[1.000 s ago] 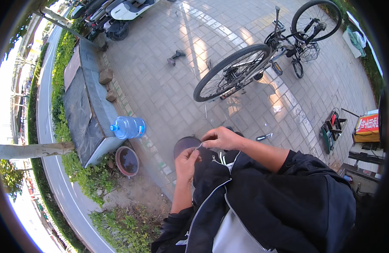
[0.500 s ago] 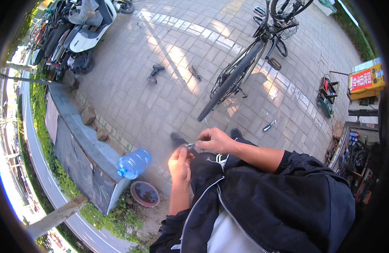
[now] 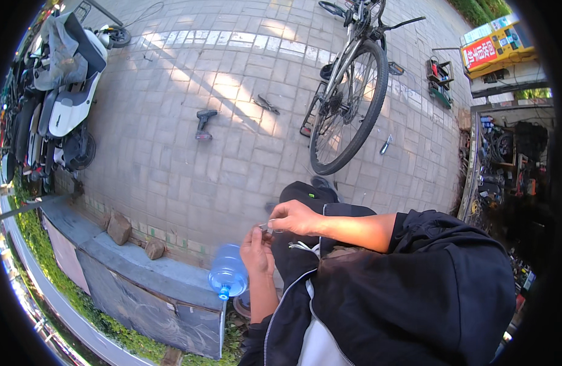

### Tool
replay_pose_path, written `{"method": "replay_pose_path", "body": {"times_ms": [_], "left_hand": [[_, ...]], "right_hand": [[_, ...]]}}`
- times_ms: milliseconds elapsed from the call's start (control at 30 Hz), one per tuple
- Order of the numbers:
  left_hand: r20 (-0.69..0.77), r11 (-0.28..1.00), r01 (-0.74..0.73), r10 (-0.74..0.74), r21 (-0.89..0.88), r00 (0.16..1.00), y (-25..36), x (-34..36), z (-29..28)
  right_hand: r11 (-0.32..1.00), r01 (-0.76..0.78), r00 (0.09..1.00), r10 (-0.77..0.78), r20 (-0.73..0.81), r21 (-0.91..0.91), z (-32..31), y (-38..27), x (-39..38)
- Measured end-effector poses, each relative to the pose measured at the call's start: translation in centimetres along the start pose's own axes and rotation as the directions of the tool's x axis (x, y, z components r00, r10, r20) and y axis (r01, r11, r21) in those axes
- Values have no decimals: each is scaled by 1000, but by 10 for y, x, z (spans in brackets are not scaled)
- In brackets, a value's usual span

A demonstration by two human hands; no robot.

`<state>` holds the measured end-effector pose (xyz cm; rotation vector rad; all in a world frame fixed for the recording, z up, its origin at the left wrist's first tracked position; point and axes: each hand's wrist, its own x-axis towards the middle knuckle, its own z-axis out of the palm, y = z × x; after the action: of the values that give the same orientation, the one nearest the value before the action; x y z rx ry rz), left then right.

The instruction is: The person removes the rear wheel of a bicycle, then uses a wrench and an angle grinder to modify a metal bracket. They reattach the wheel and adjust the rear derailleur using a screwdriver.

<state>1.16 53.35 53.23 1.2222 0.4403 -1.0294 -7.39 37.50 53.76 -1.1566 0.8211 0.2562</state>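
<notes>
In front of my body, both hands are close together over a small silvery metal part (image 3: 265, 228). My left hand (image 3: 256, 251) pinches it from below and the left with thumb and fingertips. My right hand (image 3: 294, 218) is closed on its other end, coming in from the right. Fingers cover much of the part, so its exact kind cannot be made out. Beyond my hands stands a bicycle (image 3: 348, 104), its rear wheel (image 3: 378, 79) toward me. Nothing touches the bicycle from my side.
A cordless drill (image 3: 203, 124) and pliers-like tool (image 3: 267, 104) lie on the paving, left of the bicycle. At right are a small hand tool (image 3: 386, 145) and toolbox (image 3: 439, 76). A blue water jug (image 3: 228, 272) stands by the low wall (image 3: 153, 277); scooters (image 3: 70, 110) are parked far left.
My view has turned and shifted, so bicycle, drill and jug sit elsewhere in the picture. Both hands remain together on the metal part, with the fingers slightly rearranged.
</notes>
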Motion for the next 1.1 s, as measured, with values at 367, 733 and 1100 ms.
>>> {"method": "replay_pose_path", "body": {"times_ms": [367,733,1100], "left_hand": [[189,941,123,-189,316,963,114,165,113],[267,753,105,-356,650,896,195,284,234],[270,618,4,-349,786,898,275,329,273]], "right_hand": [[903,233,928,-96,-360,361,-39,-59,126],[996,-57,-173,60,-983,71,-338,19,43],[928,256,52,266,-963,270,-357,-16,31]]}}
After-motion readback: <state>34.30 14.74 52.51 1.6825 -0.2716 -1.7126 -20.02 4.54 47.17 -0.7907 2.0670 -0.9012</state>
